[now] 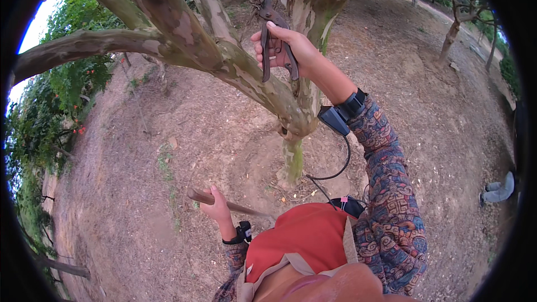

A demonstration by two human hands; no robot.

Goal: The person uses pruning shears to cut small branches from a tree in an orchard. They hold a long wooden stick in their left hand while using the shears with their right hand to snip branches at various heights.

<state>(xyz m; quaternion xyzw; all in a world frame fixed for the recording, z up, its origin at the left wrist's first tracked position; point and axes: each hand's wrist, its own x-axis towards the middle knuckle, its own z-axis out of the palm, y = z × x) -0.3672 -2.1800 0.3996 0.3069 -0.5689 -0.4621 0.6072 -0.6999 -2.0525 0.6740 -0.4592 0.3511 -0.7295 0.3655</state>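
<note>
My right hand [298,46] is raised among the branches and holds a pair of dark, rusty pruning shears [268,19]. The shears' handles are spread apart, with my thumb at the pivot end and my fingers across the handles. Their blades point up, close to a dried twig cluster [255,3]; whether they touch it I cannot tell. Lower down, my left hand [218,209] grips a wooden handle [199,196] near its end. The shaft slants back towards my red top [298,235], which hides its far end.
A tree with mottled, peeling bark [289,113] forks before me, its thick limbs [184,29] spreading left and up. A black cable [346,159] hangs from my right wrist device [335,117]. Part of a person's leg [499,186] shows far right. Dry ground surrounds the trunk.
</note>
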